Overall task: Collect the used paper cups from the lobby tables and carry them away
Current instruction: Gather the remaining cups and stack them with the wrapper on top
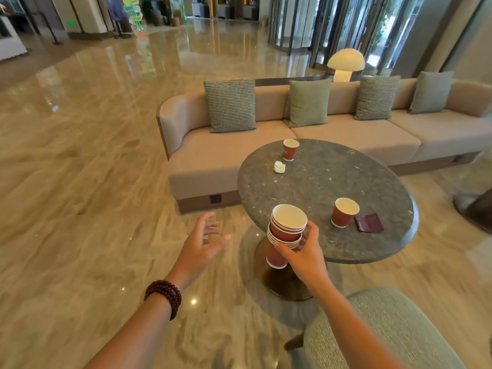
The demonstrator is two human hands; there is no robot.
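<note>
A polished marble floor (93,155) and a long beige sofa (239,155) frame an oval stone table (332,182) in a lobby. At the table's near-left edge, a person's right hand (306,253) grasps a nested stack of red paper cups (286,234) around its middle. The left hand (202,241) hangs relaxed and empty over the floor. The near cup (344,213) stands beside a dark red wallet (368,222), and the far cup (290,149) stands at the far-left edge by a crumpled tissue (279,167). The near cup likely goes next, best lifted by its wall and dropped upright into the stack.
</note>
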